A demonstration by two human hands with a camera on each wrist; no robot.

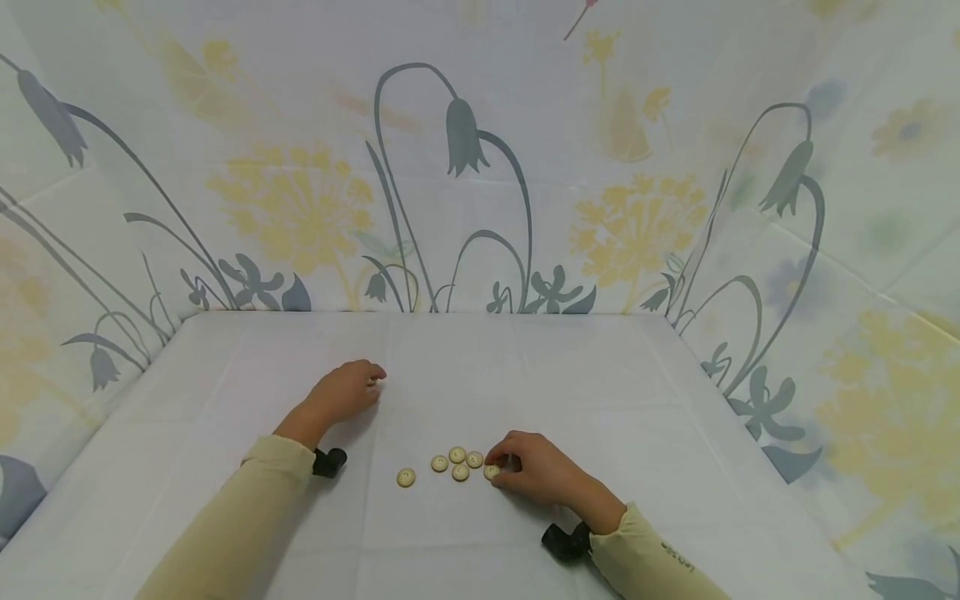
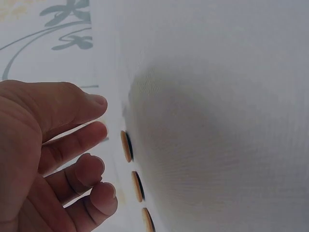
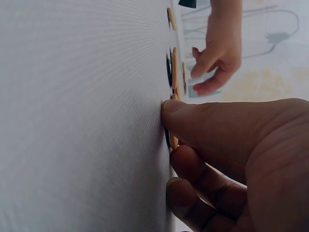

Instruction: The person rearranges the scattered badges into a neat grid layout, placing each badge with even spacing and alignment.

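Beige sleeves, two of them, are running off the head view's bottom edge. Six round, cream buttons with small central marks are showing: five are lying loose on the white cloth, and the sixth button, partly hidden, is sitting just right of them, pinched by the right hand. The left hand is hovering well apart, thumb and fingers spread — a pale spot at its fingertips is appearing too small to identify.
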